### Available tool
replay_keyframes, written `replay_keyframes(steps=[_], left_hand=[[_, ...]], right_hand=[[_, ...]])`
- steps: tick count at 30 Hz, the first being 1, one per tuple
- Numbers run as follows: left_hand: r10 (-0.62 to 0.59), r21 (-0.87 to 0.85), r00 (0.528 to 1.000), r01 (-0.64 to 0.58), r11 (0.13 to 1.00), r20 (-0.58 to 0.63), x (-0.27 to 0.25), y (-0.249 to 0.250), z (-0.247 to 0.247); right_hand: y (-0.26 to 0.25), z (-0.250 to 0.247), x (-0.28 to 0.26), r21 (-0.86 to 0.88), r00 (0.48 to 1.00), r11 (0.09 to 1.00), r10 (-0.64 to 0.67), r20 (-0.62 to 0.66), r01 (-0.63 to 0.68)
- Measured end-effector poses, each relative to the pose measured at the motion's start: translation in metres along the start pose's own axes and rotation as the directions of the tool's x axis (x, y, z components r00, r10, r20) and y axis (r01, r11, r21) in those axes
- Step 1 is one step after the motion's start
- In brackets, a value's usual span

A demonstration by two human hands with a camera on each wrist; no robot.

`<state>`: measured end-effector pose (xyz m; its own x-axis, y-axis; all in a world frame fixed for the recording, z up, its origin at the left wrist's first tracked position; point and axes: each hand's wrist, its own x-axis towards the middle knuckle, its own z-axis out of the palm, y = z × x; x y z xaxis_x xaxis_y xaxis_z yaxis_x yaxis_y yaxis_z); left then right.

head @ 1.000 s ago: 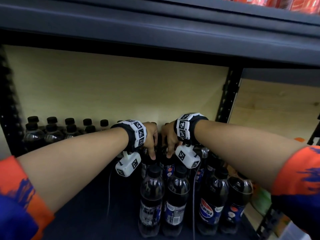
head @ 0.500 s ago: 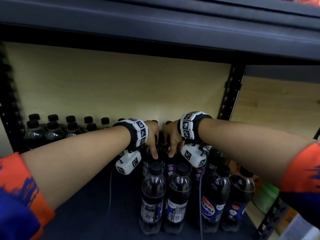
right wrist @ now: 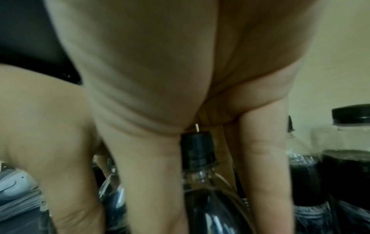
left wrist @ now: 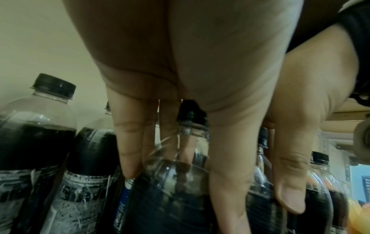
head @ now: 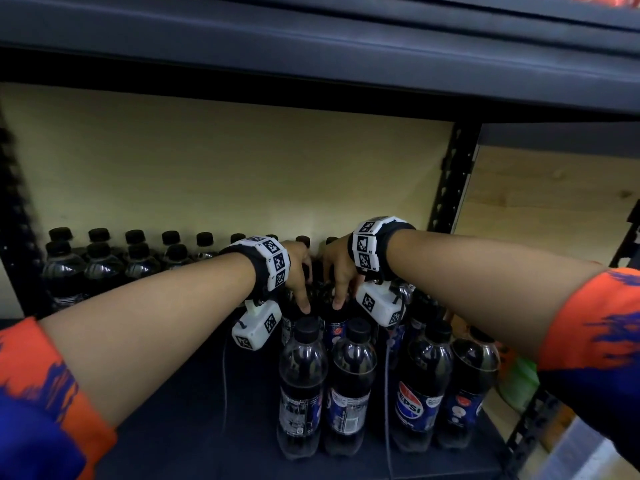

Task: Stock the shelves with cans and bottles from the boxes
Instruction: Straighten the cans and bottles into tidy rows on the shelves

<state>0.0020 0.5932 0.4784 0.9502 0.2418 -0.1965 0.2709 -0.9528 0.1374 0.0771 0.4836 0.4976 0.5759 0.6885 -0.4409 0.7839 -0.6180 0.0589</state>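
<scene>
Dark cola bottles with black caps stand in rows on the dark shelf [head: 173, 427]. Both my hands reach in over the front bottles [head: 303, 386]. My left hand [head: 299, 282] comes down over the top of one cola bottle [left wrist: 174, 182], fingers and thumb spread around its neck and shoulder below the cap [left wrist: 191, 110]. My right hand [head: 341, 282] grips the neighbouring cola bottle [right wrist: 210, 197] the same way, its cap [right wrist: 197, 148] showing between the fingers. The lower parts of both held bottles are hidden behind the front row.
A double row of smaller dark bottles [head: 100, 265] lines the back left. More Pepsi bottles [head: 420, 386] stand at the right, near the black upright post [head: 450, 188]. The shelf above [head: 311, 46] hangs low overhead. Bare shelf floor lies at the front left.
Both hands stay on the same two bottle tops at the middle of the shelf. Only the head view has shifted a little.
</scene>
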Motion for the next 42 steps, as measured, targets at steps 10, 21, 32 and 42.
replay_keyframes(steps=[10,21,32,42], left_hand=[[0.013,-0.009,0.998,-0.013,1.000,-0.059,-0.045,-0.011,-0.039],[-0.168,0.060,0.978,0.176,0.983,-0.125,-0.100,-0.078,-0.069],[-0.472,-0.081,0.853,0.466,0.881,-0.223,-0.129,-0.174,-0.076],[-0.465,-0.331,0.815,0.358,0.873,-0.347,-0.117,-0.221,-0.026]], right_hand=[[-0.013,-0.048,-0.075,-0.068,0.986,0.996,0.037,-0.163,-0.049],[-0.038,-0.064,-0.087,0.130,0.946,0.991,0.016,-0.325,0.028],[-0.114,-0.073,-0.027,0.290,0.869,0.952,0.056,-0.492,0.102],[-0.180,-0.060,0.043,0.275,0.888,0.946,-0.026,-0.458,0.170]])
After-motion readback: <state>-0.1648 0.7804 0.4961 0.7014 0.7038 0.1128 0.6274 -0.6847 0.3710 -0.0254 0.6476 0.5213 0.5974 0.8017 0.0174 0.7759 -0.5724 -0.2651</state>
